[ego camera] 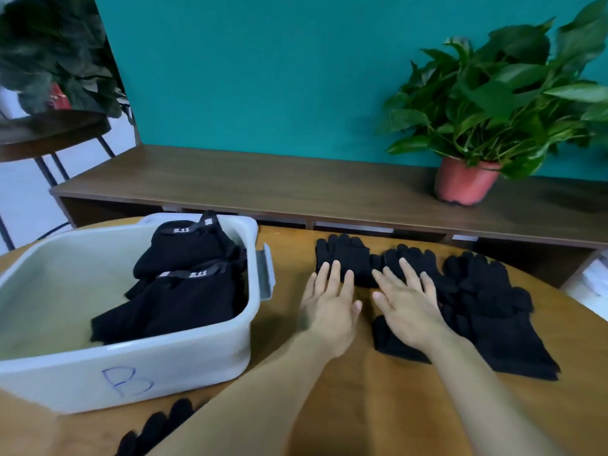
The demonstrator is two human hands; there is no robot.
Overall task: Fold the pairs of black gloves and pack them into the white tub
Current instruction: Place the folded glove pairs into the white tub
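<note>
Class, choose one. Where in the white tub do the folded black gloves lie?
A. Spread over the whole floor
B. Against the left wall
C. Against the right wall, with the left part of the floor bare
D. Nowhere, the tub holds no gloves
C: the folded gloves sit against the right wall of the white tub, and its left floor shows bare.

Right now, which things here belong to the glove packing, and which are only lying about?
Job: white tub, folded gloves in it, loose gloves on the table, left hand, right hand.
Lying about: potted plant, wooden shelf, dark side table.
</note>
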